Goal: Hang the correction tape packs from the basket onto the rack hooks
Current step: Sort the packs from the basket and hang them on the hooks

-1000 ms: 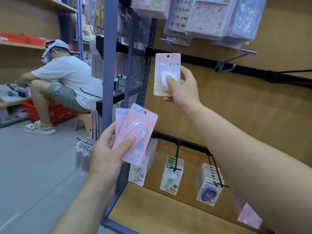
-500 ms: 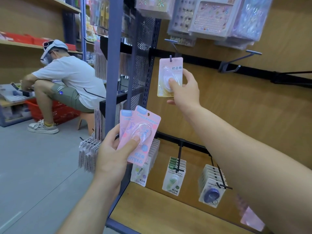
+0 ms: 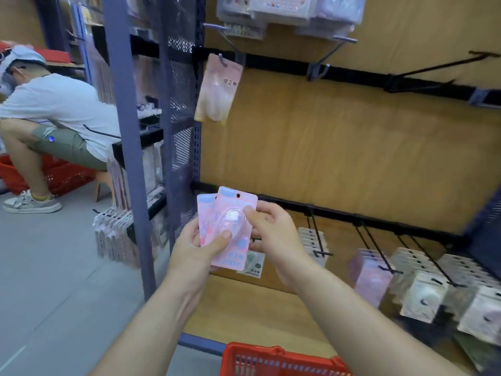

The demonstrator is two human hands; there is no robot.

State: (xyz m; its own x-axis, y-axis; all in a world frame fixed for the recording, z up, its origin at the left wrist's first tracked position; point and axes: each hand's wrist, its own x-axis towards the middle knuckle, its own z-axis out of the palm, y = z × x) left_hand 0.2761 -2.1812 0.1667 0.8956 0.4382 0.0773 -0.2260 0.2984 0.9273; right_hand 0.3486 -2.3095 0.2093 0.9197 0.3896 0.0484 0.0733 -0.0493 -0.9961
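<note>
My left hand (image 3: 199,249) holds two pink correction tape packs (image 3: 233,226) fanned in front of the rack, thumb on the front pack's clear blister. My right hand (image 3: 273,232) touches the front pack's right edge, fingers curled on it. One pale pink pack (image 3: 218,92) hangs alone, swinging and tilted, on the upper left hook (image 3: 226,39). The red basket (image 3: 273,359) shows its rim at the bottom edge; what it contains is hidden.
Bare hooks (image 3: 329,54) stick out of the upper black rail to the right. Lower hooks (image 3: 379,252) carry several rows of packs. A blue upright post (image 3: 127,147) stands left of the rack. A person (image 3: 51,115) sits at the left beside another red basket (image 3: 58,176).
My right hand let go of the pale pack, which now hangs on the upper hook, and dropped down to the packs in my left hand. The view tilted down, showing the basket.
</note>
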